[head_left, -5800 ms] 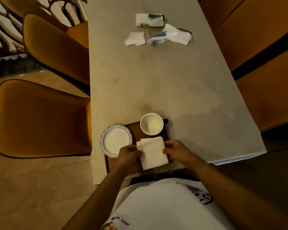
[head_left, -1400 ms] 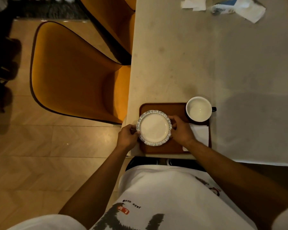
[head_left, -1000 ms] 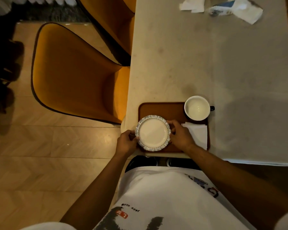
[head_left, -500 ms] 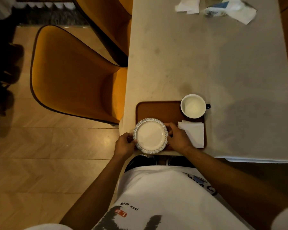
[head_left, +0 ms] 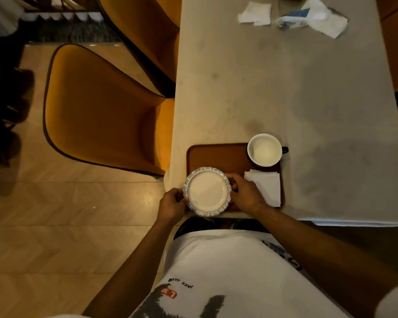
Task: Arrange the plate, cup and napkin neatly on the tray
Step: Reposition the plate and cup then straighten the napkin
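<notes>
- Head view: the left hand (head_left: 172,204) grips the left edge of the plate (head_left: 207,191), fingers curled round the rim, thumb toward the top of it.
- The left forearm runs down and to the left from the wrist, bare, crossing the front of a white printed shirt (head_left: 228,276).
- The right hand (head_left: 245,192) grips the plate's right edge, fingers bent over the rim and knuckles up; its wrist lies over the near edge of the tray (head_left: 216,154).
- The right forearm stretches down and to the right, out of the picture at the lower right corner.
- The plate is white with a blue-grey scalloped border. It sits between the two hands over the tray's near left corner, its left and near edges overhanging the tray; whether it rests on the tray or is lifted I cannot tell.
- The cup (head_left: 264,149) stands upright on the tray's far right corner, white inside, its dark handle pointing right, past the tray edge.
- The napkin (head_left: 265,190) lies folded on the tray's right side, just below the cup and just right of the right hand.
- The tray is brown and lies at the near left corner of the table (head_left: 285,88).
- Papers (head_left: 254,13) lie at the table's far end, well apart from the tray.
- A yellow chair (head_left: 101,115) stands to the left of the table.
</notes>
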